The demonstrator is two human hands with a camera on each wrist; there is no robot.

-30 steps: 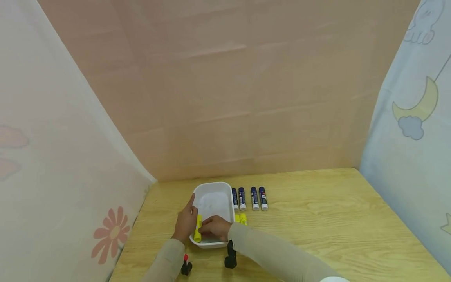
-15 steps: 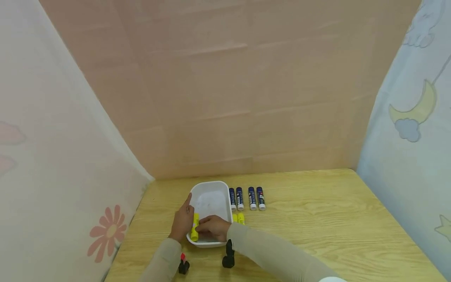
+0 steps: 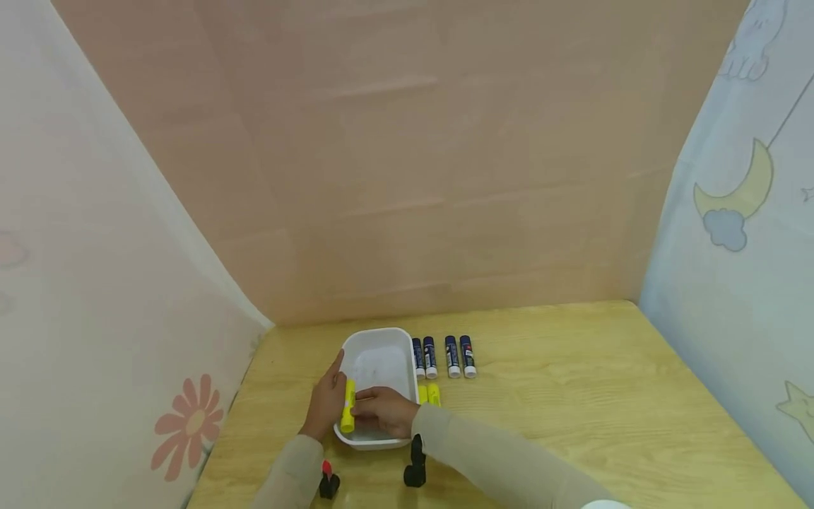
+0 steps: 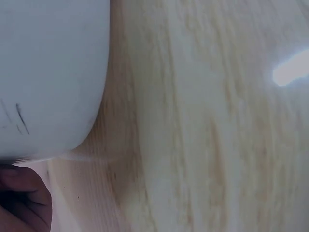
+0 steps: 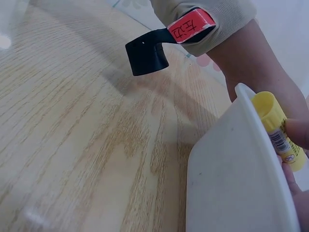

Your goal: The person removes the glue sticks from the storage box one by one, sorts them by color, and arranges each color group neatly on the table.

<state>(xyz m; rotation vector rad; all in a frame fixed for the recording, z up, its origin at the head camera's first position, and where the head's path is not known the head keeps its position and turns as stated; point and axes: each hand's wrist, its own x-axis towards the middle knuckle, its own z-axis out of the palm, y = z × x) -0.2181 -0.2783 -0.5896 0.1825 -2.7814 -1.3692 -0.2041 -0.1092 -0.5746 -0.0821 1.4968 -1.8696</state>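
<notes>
A white plastic tray (image 3: 376,339) stands on the table, left of centre in the head view. My left hand (image 3: 326,403) grips its left side, with the index finger pointing forward along the rim; the left wrist view shows only part of that hand (image 4: 26,198) at the tray's edge. Inside the tray, by the left wall, my right hand (image 3: 388,410) pinches a yellow glue stick (image 3: 347,406) between thumb and fingers. In the right wrist view the glue stick's yellow end (image 5: 267,107) reaches rim height. Whether it touches the wall I cannot tell.
Right of the tray lie several blue glue sticks (image 3: 452,355) with white ends. Two yellow glue sticks (image 3: 434,394) lie nearer me, partly hidden by the tray and right arm. A wood-grain table (image 3: 559,396) is bounded by a beige backdrop (image 3: 445,177) and patterned side cloths.
The yellow glue stick has risen slightly along the tray's left side in my right hand. The left hand keeps its hold on the tray. The head view has shifted a little.
</notes>
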